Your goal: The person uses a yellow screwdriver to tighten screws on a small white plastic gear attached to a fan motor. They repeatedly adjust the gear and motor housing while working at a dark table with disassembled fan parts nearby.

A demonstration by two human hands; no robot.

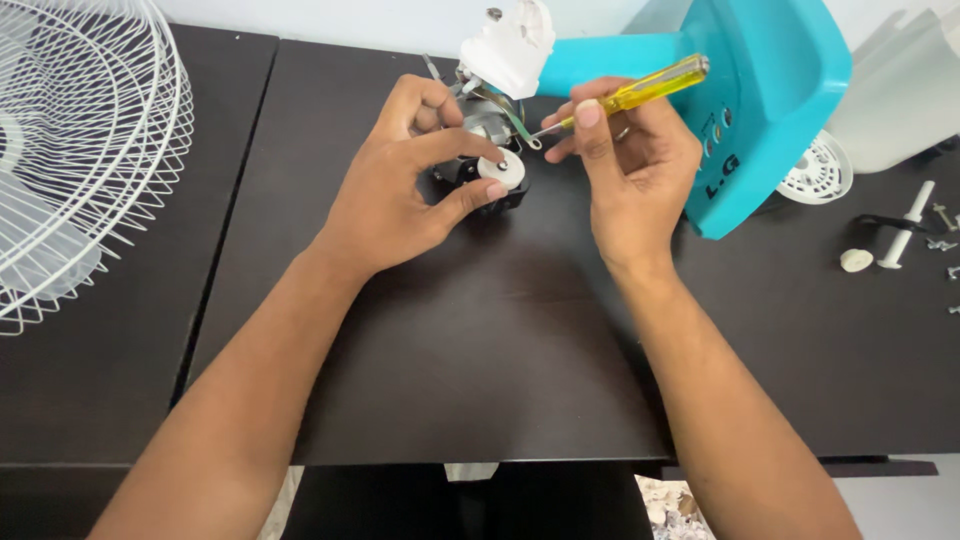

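My left hand [400,185] pinches a small white round plastic disc [502,168] between thumb and fingers, pressed against the dark metal fan motor [490,125] lying on the dark table [480,350]. My right hand [630,175] grips a screwdriver with a yellow see-through handle [655,84], its thin metal tip pointing left at the motor just above the disc. The motor joins a white plastic housing [510,50] and a teal fan stand [740,100] that lies on its side.
A white wire fan guard [80,150] lies at the left over a seam between two table tops. At the right lie a white vented cap [818,172], a white rod [905,225], a small white knob [856,260] and loose screws [945,240].
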